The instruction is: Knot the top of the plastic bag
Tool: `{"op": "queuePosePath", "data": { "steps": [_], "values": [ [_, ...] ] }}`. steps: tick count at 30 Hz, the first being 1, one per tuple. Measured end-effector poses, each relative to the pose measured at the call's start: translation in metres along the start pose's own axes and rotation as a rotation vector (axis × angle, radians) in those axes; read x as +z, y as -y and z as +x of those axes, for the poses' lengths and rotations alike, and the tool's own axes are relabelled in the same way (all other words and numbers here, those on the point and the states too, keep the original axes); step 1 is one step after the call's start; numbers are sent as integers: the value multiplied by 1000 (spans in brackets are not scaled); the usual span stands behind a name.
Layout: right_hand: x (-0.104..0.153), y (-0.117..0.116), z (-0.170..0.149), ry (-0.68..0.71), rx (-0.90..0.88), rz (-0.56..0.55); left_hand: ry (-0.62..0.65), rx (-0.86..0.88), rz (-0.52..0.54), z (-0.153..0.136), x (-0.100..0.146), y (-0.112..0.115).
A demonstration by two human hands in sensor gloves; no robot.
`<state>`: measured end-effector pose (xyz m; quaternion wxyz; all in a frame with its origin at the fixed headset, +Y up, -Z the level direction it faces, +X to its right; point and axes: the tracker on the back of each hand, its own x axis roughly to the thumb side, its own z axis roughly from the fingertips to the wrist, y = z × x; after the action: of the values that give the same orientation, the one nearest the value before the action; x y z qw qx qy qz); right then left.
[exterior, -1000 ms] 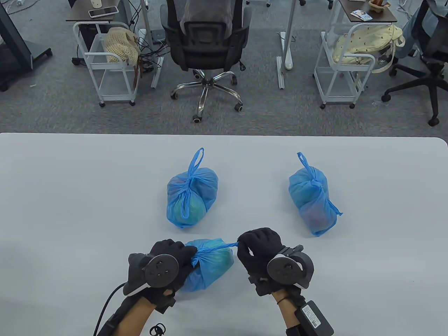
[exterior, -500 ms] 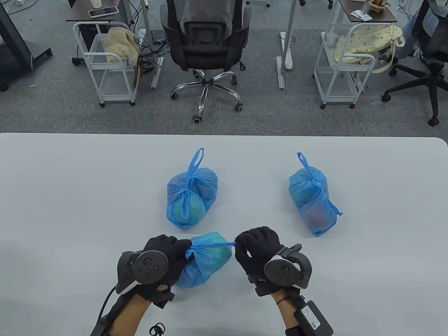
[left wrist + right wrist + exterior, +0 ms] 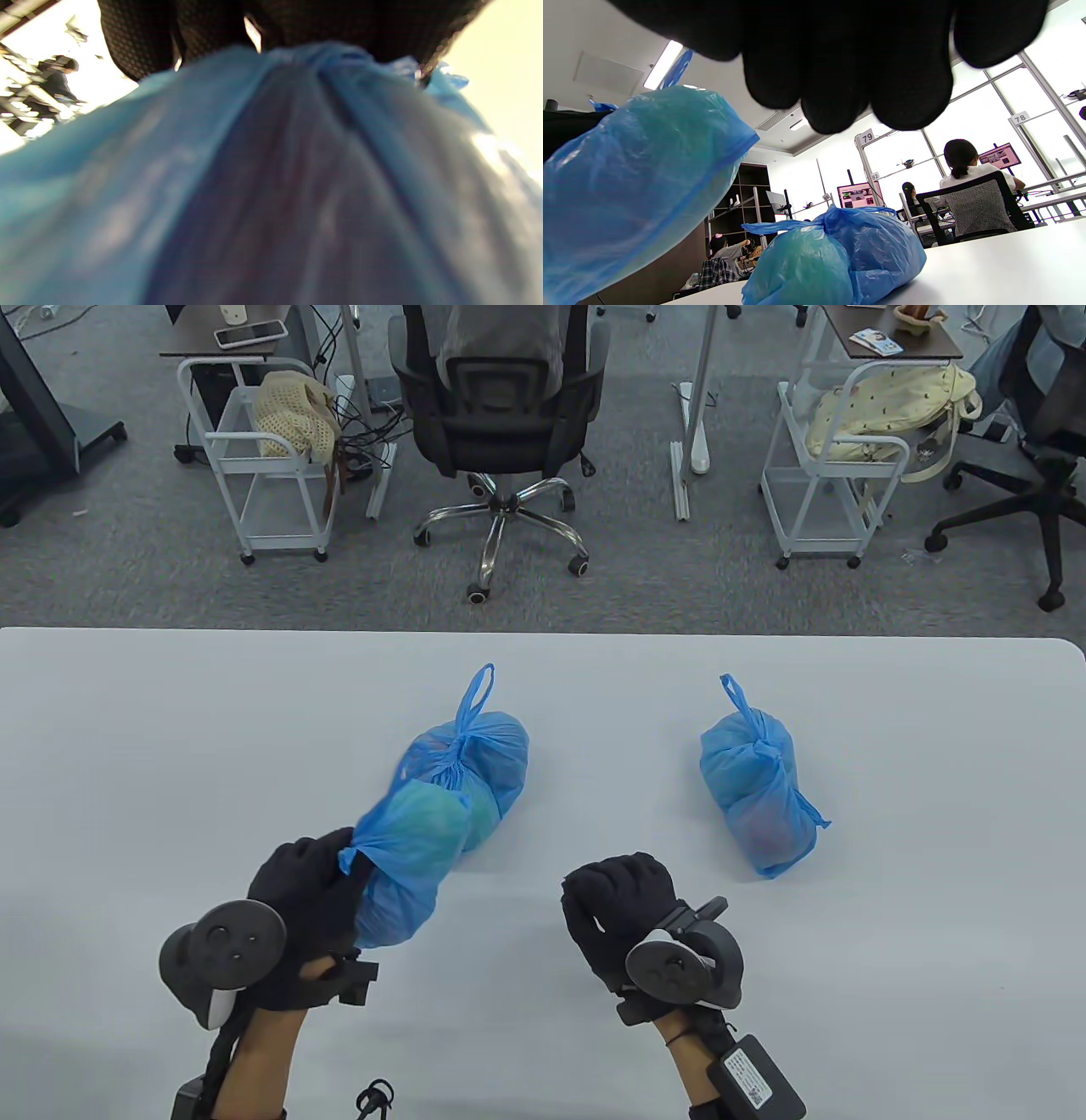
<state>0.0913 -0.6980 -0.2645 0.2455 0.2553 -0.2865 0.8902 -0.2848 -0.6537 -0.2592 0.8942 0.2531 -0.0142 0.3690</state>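
My left hand (image 3: 339, 857) pinches the knotted top of a blue plastic bag (image 3: 411, 848) and holds it lifted above the white table (image 3: 170, 729), tilted up and to the right. In the left wrist view the bag (image 3: 271, 169) fills the frame below the gloved fingers (image 3: 212, 25). My right hand (image 3: 594, 899) sits low to the right of the bag, fingers loosely curled, nothing in it. The right wrist view has the fingers (image 3: 840, 63) hanging at the top, with the lifted bag (image 3: 628, 178) at the left.
Two more knotted blue bags lie on the table: one in the middle (image 3: 488, 763), just behind the lifted bag, and one at the right (image 3: 759, 789). The middle bag (image 3: 840, 254) also shows in the right wrist view. Chairs and carts stand beyond the table's far edge.
My right hand let go of the bag's handle strand. My left hand lifted the bag off the table and carried it left and away from me.
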Motion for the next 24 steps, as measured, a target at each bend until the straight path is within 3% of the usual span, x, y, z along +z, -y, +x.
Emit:
{"op": "queuePosePath", "data": {
  "steps": [4,10,15,19,24],
  "values": [
    [0,-1,-3,-3,-4,8,-196,-37,44,-34,-30,-18],
    [-1,-4,-5,9,37,36,-352,-204,69,-58,-61,-25],
    [1,-6,-9,-20,28,60,-510,-221,53,-82,-86,-11],
    [-1,-8,-10,-16,42,87,-547,-370,53,-98,-105,7],
    [-3,-8,-15,-25,45,102,-582,-394,58,-114,-116,27]
  ]
}}
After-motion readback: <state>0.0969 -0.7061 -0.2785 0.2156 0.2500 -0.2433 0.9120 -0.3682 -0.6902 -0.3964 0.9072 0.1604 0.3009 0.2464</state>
